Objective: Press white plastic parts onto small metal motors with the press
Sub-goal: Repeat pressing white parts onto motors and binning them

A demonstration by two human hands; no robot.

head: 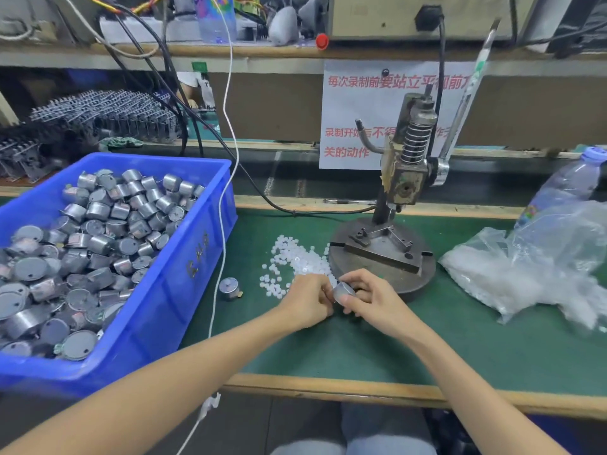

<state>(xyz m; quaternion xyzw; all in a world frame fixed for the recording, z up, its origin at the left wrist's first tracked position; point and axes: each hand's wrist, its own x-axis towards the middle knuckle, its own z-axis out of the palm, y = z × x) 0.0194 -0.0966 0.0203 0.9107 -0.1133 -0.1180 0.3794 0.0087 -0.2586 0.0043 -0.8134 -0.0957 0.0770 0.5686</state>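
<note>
Small silver cylindrical metal motor (344, 290) is what both hands are busy with. It is held just above the green counter (361, 349), directly in front of the press. The right hand (371, 302) grips it with fingers curled over the top and thumb beneath, so one end faces left. The left hand (308, 302) is bunched up against that end. I would guess it is seating a white part there, but its fingers hide whatever lies between them, so I cannot tell whether it holds anything.

The layout seems made for short reaches. A loose heap of small white plastic parts (295, 261) lies just beyond the left hand, running up to the round iron base (381, 257) of the grey hand-lever press (409, 165). The press's fixture is empty and its ram is raised. The long lever (466, 93) stands up on the right, the side of the hand carrying the motor.

A blue plastic crate (197, 257) heaped with more motors sits to the left. One stray silver motor (229, 288) lies on the counter between the crate and the heap. A clear plastic bag (525, 267) right of the press looks like reserve stock of white parts.
</note>
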